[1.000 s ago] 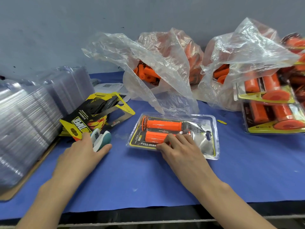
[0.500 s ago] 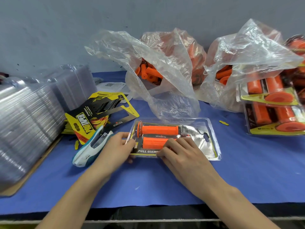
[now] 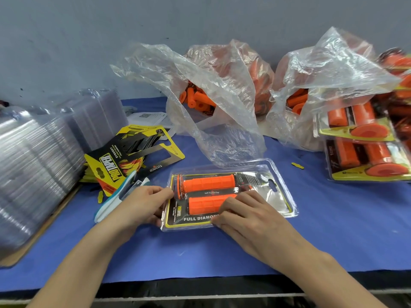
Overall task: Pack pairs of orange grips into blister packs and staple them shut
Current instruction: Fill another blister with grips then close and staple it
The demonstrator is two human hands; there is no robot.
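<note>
A clear blister pack [image 3: 278, 196] lies flat on the blue cloth in the middle. Inside it, on a yellow and black card, are two orange grips, the upper grip [image 3: 208, 182] and the lower grip [image 3: 204, 203]. My left hand [image 3: 138, 205] pinches the pack's left edge, fingers on top and thumb at the near corner. My right hand [image 3: 249, 216] rests on the pack's near side, its fingers pressing over the lower grip and the front edge. A white and teal stapler [image 3: 115, 201] lies on the cloth just left of my left hand, partly hidden by it.
Stacks of empty clear shells [image 3: 33, 163] fill the left side, with printed cards [image 3: 133, 152] beside them. Two plastic bags of loose orange grips [image 3: 200, 101] [image 3: 298, 103] stand at the back. Filled packs [image 3: 360, 141] are piled at the right. The table edge [image 3: 200, 294] runs close to me.
My left hand has left the stapler and moved right to the pack's left edge. The stapler now lies on the cloth. My right hand stayed on the pack.
</note>
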